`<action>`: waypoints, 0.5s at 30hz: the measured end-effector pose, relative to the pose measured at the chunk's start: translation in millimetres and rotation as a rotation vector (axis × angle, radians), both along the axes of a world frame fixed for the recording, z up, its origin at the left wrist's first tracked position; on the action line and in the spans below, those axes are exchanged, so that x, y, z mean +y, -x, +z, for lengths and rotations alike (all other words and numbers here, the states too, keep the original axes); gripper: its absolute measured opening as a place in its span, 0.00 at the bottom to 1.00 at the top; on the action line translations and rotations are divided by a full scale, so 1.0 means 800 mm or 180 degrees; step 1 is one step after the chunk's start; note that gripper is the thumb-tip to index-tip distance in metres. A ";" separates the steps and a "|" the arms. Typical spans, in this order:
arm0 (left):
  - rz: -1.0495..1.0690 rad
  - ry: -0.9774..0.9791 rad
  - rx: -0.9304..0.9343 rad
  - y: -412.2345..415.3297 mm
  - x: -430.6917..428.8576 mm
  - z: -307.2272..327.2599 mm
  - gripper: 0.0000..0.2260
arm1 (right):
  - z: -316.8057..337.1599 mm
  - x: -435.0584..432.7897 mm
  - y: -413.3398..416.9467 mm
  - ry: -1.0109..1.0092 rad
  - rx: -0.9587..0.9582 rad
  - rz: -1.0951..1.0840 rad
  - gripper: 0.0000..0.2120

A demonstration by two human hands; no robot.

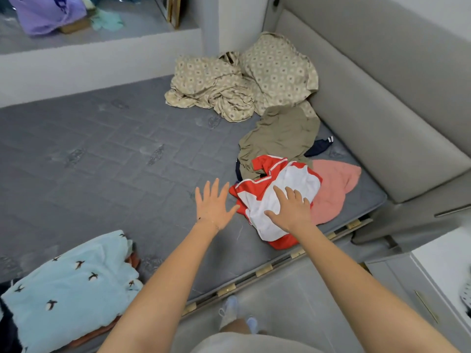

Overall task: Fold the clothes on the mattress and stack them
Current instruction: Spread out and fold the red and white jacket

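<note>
A crumpled red and white shirt (270, 184) lies near the front right edge of the grey mattress (102, 154). My right hand (290, 210) rests on its white part with fingers spread. My left hand (214, 202) hovers flat and open just left of the shirt, over bare mattress. Behind the shirt lie an olive garment (280, 133), a pink garment (334, 189) and a bit of navy cloth (318, 145). A folded stack topped by a light blue cloth with bird prints (71, 286) sits at the front left.
A rumpled beige patterned sheet and pillow (244, 80) lie at the mattress's far right corner. A grey padded headboard (382, 103) runs along the right. A raised ledge (76, 47) behind holds a purple bag (48, 11). My feet stand on the floor (293, 289) below.
</note>
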State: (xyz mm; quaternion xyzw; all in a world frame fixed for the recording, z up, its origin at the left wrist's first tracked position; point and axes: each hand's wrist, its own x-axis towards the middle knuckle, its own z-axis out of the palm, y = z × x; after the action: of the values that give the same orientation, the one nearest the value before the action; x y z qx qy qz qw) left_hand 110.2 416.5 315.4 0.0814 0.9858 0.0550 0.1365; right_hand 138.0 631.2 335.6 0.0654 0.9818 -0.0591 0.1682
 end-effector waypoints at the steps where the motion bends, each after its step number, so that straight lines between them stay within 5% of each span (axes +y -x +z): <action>1: -0.0049 -0.0025 -0.0017 0.009 0.008 -0.001 0.33 | 0.000 0.009 0.003 0.0046 -0.0038 -0.0089 0.37; 15: -0.0373 -0.0147 -0.0192 0.119 0.148 -0.031 0.33 | -0.039 0.159 0.076 0.0283 -0.0231 -0.0713 0.39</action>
State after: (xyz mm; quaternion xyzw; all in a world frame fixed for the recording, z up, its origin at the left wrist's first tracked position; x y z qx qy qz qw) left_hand 14.9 534.8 290.4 0.1404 0.9732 0.0720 0.1672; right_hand 77.3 758.3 304.5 0.1692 0.9580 -0.1185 0.1987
